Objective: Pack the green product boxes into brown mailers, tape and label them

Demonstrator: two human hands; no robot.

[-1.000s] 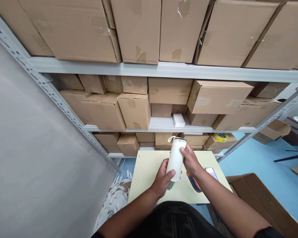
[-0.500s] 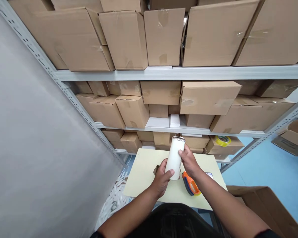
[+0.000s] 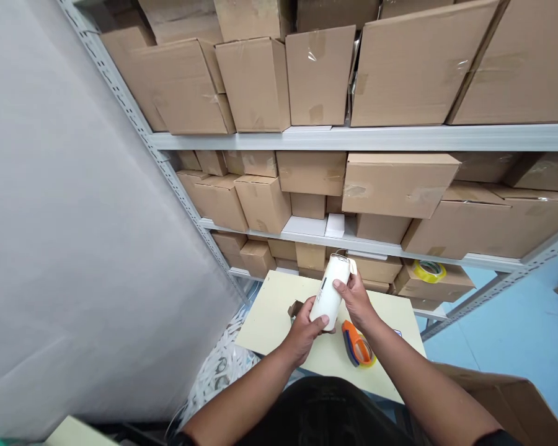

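Both my hands hold a white cylinder (image 3: 331, 291) tilted above the small cream table. It has dark lettering and a dark slot on its side, and a white tab and a thin loop at its upper end. My left hand (image 3: 304, 331) is closed around the lower end, thumb on the front. Higher up, on the right side, my right hand (image 3: 356, 301) grips it with the thumb pressed on the surface. An orange and blue tape dispenser (image 3: 353, 344) lies on the table just below my right hand. Beside my left hand is a small brown cardboard piece (image 3: 294, 308), partly hidden.
The cream table (image 3: 270, 322) stands against a metal shelf rack (image 3: 270, 141) filled with cardboard boxes (image 3: 318, 80). A yellow tape roll (image 3: 429, 271) rests on a low box. An open carton (image 3: 506, 396) is at right, white strips (image 3: 223, 365) on the floor at left.
The white cylinder has been turned in my hands, so its lettering, dark slot and upper white tab now show. My view has shifted slightly to the left.
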